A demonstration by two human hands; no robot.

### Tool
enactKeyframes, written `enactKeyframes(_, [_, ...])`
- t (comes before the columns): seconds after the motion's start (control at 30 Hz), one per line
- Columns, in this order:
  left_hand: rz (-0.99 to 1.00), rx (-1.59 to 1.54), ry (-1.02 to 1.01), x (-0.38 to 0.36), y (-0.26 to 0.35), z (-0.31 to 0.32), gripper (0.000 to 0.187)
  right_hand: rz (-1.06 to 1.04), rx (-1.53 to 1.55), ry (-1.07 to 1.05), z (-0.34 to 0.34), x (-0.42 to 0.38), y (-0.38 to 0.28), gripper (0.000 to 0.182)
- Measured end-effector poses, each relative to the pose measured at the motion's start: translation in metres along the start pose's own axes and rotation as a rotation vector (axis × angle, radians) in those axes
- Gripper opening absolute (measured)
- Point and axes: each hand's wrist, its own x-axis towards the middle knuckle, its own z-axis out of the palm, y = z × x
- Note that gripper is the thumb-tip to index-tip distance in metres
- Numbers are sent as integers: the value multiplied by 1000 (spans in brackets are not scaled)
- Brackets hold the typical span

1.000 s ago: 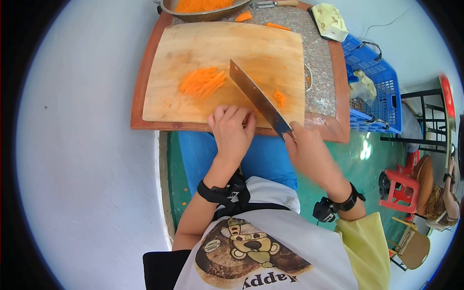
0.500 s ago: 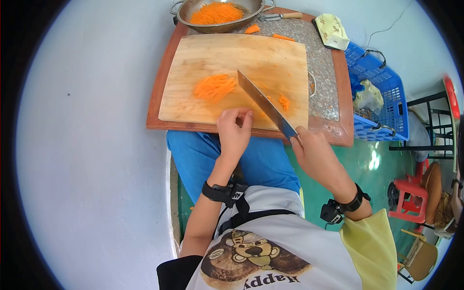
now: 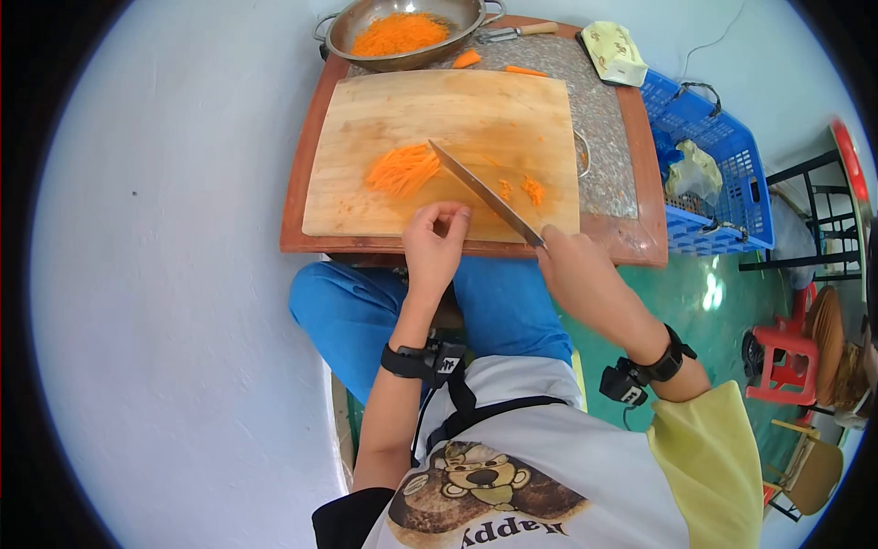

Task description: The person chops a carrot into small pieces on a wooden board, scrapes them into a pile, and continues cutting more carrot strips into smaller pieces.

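My right hand (image 3: 585, 274) is closed around the handle of a kitchen knife (image 3: 487, 193). The blade slants over a wooden cutting board (image 3: 439, 101), its tip beside a pile of shredded carrot (image 3: 402, 170). At the board's front edge, my left hand (image 3: 432, 242) has thumb and fingertips pressed together. Whether anything small is in that pinch cannot be made out. Small carrot bits (image 3: 532, 190) lie on the board to the right of the blade.
Behind the board stands a metal pan (image 3: 343, 48) of shredded carrot. Carrot pieces (image 3: 467, 59) and a wooden-handled peeler-like tool (image 3: 538, 29) lie nearby. A blue basket (image 3: 741, 146) stands right of the table (image 3: 654, 220); a red stool (image 3: 785, 366) is farther right.
The knife blade has turned flatter and its tip has moved left and lower, towards the carrot pile. My left hand stays pinched near the board's edge. My left knee has swung outward.
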Motion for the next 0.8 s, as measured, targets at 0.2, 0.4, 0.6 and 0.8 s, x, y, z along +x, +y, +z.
enactKeyframes(0.2, [-125, -123, -140, 6, 8, -15, 13, -17, 65, 98, -6, 4, -2, 14])
enactKeyframes(0.4, [-186, -239, -185, 10, 11, -18, 11, 13, 119, 163, -16, -20, 6, 16])
enactKeyframes(0.6, [-241, -202, -300, 34, 24, -30, 18, -39, 98, 171, -32, -18, 29, 14])
enactKeyframes(0.8, [-273, -39, -166, 63, 65, -24, 46, 2, 200, 76, -36, -5, 47, 15])
